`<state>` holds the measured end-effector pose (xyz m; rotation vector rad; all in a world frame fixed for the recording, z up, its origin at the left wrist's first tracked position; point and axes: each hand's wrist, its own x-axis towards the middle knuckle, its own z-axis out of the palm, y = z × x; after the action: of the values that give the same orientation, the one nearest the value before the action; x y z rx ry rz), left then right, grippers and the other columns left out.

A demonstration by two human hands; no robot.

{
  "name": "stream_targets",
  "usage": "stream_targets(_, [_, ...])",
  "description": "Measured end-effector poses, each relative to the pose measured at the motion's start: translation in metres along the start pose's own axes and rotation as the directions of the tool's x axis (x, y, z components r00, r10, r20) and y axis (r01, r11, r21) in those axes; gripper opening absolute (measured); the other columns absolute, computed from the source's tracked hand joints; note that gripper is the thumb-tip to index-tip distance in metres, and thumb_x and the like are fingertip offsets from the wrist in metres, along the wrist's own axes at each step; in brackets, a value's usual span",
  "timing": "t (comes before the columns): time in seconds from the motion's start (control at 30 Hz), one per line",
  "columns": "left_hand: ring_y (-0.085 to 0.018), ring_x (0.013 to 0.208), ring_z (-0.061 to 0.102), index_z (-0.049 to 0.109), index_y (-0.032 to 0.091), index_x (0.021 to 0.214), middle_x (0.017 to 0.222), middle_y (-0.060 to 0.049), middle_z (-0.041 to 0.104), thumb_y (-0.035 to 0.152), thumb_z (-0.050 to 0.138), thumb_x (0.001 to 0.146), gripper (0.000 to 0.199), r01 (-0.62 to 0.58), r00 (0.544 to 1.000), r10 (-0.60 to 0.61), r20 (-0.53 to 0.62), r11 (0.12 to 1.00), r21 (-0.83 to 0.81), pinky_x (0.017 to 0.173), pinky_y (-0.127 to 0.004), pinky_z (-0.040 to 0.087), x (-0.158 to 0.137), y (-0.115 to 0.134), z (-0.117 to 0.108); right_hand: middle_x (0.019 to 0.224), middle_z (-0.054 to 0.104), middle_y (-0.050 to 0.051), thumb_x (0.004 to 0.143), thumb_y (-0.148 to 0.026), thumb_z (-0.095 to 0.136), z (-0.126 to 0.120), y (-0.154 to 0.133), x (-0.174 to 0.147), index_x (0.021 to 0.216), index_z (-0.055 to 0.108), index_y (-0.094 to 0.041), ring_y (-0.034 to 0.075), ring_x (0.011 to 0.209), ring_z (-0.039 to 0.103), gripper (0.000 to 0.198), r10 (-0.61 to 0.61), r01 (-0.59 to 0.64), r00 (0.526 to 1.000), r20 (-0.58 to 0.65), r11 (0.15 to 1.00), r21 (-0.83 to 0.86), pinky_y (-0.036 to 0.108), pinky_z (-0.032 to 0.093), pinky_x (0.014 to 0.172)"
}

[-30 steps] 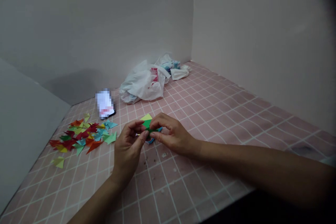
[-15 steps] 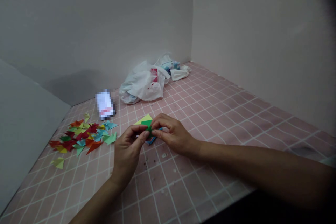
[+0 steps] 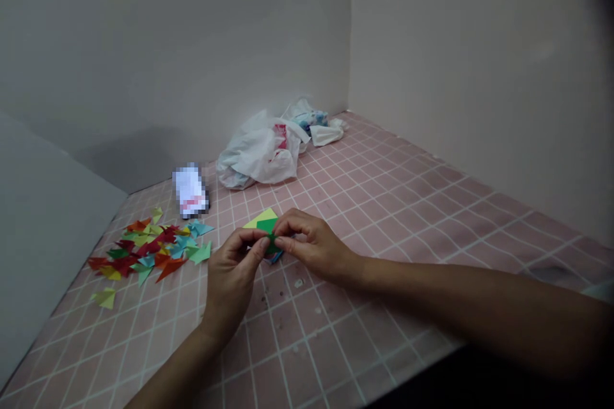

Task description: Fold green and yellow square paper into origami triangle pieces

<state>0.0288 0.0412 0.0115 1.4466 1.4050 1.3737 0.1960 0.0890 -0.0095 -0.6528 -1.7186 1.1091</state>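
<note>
Between my two hands is a small piece of green paper (image 3: 267,225), pinched from both sides. My left hand (image 3: 236,268) grips its left side between thumb and forefinger. On the right side, the thumb and fingers of my right hand (image 3: 311,246) close on the same piece. Just behind and beneath it shows yellow paper (image 3: 261,216), and a bit of blue paper (image 3: 277,257) peeks out below; my fingers hide most of both. The exact folds in the green paper are too small to make out.
Left of my hands lies a loose pile of folded paper pieces (image 3: 148,246) in several colours. Behind it stands a phone (image 3: 190,190) with its screen lit. A white plastic bag (image 3: 259,150) rests against the wall, on a pink checked tablecloth (image 3: 374,179).
Slightly more of the green paper shows between my fingertips. The whole view has shifted a few pixels; both hands keep their pinch in nearly the same place.
</note>
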Motion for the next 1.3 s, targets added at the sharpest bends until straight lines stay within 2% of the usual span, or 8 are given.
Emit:
stream_targets(0.17, [-0.013, 0.067, 0.064, 0.076, 0.019, 0.083, 0.075, 0.0, 0.071, 0.025, 0.077, 0.077, 0.008, 0.009, 1.0, -0.008, 0.014, 0.998, -0.061, 0.064, -0.023, 0.054, 0.004, -0.004, -0.004, 0.076, 0.059, 0.002, 0.096, -0.028, 0.052, -0.004, -0.003, 0.002, 0.074, 0.061, -0.016, 0.014, 0.074, 0.056, 0.027, 0.062, -0.062, 0.997, 0.044, 0.998, 0.007, 0.03, 0.046, 0.07])
stream_targets(0.33, [-0.014, 0.069, 0.066, 0.078, 0.019, 0.085, 0.078, -0.002, 0.074, 0.025, 0.079, 0.076, 0.011, 0.008, 0.999, -0.004, 0.037, 0.995, -0.101, 0.065, -0.024, 0.055, 0.008, -0.009, -0.006, 0.076, 0.063, 0.002, 0.092, -0.027, 0.056, -0.007, -0.005, 0.004, 0.077, 0.063, -0.016, 0.014, 0.074, 0.058, 0.02, 0.108, -0.113, 0.991, 0.082, 0.992, 0.057, 0.029, 0.046, 0.071])
stream_targets(0.47, [-0.014, 0.07, 0.066, 0.077, 0.02, 0.089, 0.08, -0.002, 0.074, 0.024, 0.081, 0.074, 0.016, 0.025, 0.999, -0.017, 0.046, 0.984, -0.179, 0.063, -0.023, 0.055, 0.01, -0.01, -0.007, 0.077, 0.064, 0.002, 0.093, -0.028, 0.054, -0.009, -0.006, 0.007, 0.076, 0.063, -0.016, 0.014, 0.074, 0.059, 0.023, 0.104, -0.116, 0.987, 0.126, 0.989, 0.091, 0.028, 0.047, 0.07])
stream_targets(0.6, [-0.012, 0.068, 0.065, 0.075, 0.02, 0.094, 0.082, -0.001, 0.073, 0.023, 0.081, 0.075, 0.02, 0.035, 0.998, -0.021, 0.067, 0.974, -0.222, 0.063, -0.021, 0.055, 0.013, -0.01, -0.008, 0.078, 0.062, 0.0, 0.084, -0.018, 0.06, -0.01, -0.007, 0.009, 0.08, 0.063, -0.017, 0.012, 0.074, 0.057, 0.005, 0.078, -0.091, 0.989, 0.125, 0.99, 0.107, 0.026, 0.046, 0.07])
stream_targets(0.8, [-0.012, 0.065, 0.064, 0.071, 0.019, 0.086, 0.076, 0.0, 0.068, 0.021, 0.079, 0.076, 0.014, -0.002, 0.993, 0.025, 0.115, 0.981, -0.194, 0.06, -0.022, 0.055, 0.012, -0.006, -0.008, 0.075, 0.064, -0.002, 0.081, -0.017, 0.065, -0.008, -0.011, 0.008, 0.088, 0.059, -0.019, 0.012, 0.067, 0.06, 0.009, 0.097, -0.119, 0.985, 0.143, 0.981, 0.154, 0.025, 0.047, 0.064])
stream_targets(0.97, [-0.013, 0.068, 0.065, 0.071, 0.019, 0.086, 0.079, 0.0, 0.068, 0.02, 0.077, 0.078, 0.009, -0.047, 0.987, 0.07, 0.147, 0.987, -0.151, 0.063, -0.023, 0.057, 0.009, -0.004, -0.007, 0.071, 0.061, -0.002, 0.08, -0.014, 0.063, -0.008, -0.009, 0.007, 0.075, 0.059, -0.018, 0.011, 0.066, 0.056, 0.007, 0.075, -0.079, 0.993, 0.095, 0.996, 0.046, 0.024, 0.044, 0.062])
stream_targets(1.3, [-0.013, 0.077, 0.064, 0.07, 0.021, 0.087, 0.085, -0.001, 0.067, 0.017, 0.075, 0.08, 0.009, -0.093, 0.984, 0.109, 0.138, 0.989, -0.117, 0.069, -0.023, 0.055, 0.01, -0.008, -0.008, 0.073, 0.06, -0.002, 0.08, -0.012, 0.06, -0.007, -0.008, 0.007, 0.077, 0.059, -0.017, 0.011, 0.068, 0.054, 0.006, 0.055, -0.059, 0.995, 0.078, 0.997, 0.056, 0.025, 0.042, 0.063])
